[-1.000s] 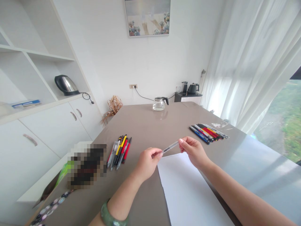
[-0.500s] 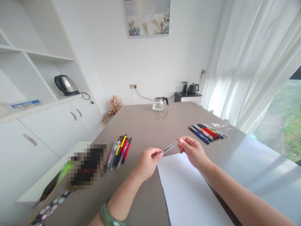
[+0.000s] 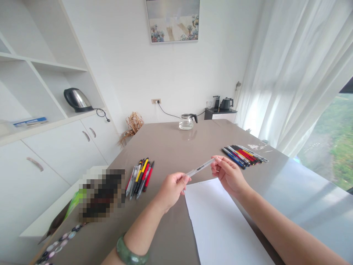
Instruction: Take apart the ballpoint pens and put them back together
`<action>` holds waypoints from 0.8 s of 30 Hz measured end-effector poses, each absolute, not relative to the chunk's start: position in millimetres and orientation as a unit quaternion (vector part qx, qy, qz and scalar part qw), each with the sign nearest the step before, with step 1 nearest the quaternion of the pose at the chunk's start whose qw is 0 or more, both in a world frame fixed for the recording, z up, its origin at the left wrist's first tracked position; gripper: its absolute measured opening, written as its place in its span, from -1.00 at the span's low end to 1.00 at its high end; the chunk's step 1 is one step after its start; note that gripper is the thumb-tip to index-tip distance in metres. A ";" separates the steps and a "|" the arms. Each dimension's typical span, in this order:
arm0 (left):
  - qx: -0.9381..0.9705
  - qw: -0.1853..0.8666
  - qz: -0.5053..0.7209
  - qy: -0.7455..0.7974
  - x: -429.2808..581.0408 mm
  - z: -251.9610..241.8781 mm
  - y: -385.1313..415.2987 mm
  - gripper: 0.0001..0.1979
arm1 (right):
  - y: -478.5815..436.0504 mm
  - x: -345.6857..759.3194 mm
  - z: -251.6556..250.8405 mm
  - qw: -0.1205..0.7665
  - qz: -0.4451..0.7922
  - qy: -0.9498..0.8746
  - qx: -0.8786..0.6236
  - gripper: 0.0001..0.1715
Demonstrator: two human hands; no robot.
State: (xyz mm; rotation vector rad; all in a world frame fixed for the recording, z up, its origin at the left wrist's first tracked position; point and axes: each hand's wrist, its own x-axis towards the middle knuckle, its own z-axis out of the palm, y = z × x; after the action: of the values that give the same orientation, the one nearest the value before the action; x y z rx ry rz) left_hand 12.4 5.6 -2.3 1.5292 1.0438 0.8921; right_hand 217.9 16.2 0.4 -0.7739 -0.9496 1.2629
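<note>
A clear, slender pen (image 3: 200, 168) is stretched between my hands above the far edge of a white sheet of paper (image 3: 222, 224). My left hand (image 3: 171, 189) pinches its lower left end between thumb and fingers. At the upper right end, my right hand (image 3: 228, 176) has thumb and fingertips closed on the tip. A dark band shows midway along the pen. Left of my left hand lies a loose bunch of pens (image 3: 139, 178) in clear, black, yellow and red. Beyond my right hand is a neat row of pens (image 3: 244, 156).
A glass pot (image 3: 186, 122) with a black handle stands at the far end of the brown table (image 3: 168, 145). White scraps (image 3: 256, 146) lie by the right-hand row. A pixelated dark item (image 3: 103, 195) and a bead string (image 3: 62, 243) are along the left edge.
My hands have moved slightly apart, and more of the pen's length shows between them. The pens on both sides and the paper stay where they were.
</note>
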 end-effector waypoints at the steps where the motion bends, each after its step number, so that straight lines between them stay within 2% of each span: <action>1: 0.638 0.521 0.369 0.431 12.1 -2.0 5.5 -0.62 | 15.5 217.7 1.1 0.633 0.561 -0.417 -0.334 -0.77; 9: 0.658 0.521 0.325 0.435 13.1 0.6 2.0 -0.65 | 15.3 216.7 2.4 0.632 0.547 -0.426 -0.347 -0.75; 17: 0.766 0.358 0.334 0.416 16.2 7.9 -3.1 -0.64 | 15.5 215.8 2.2 0.648 0.517 -0.434 -0.354 -0.75; 24: 0.829 0.138 0.315 0.441 23.0 9.8 -10.8 -0.69 | 18.7 214.7 -3.9 0.640 0.524 -0.420 -0.374 -0.72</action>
State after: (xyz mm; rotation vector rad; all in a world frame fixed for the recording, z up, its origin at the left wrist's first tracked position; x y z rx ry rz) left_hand 23.0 -10.8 9.8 2.3984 1.2752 0.9120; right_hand 214.7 18.7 -3.9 -0.8524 -0.9590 1.1958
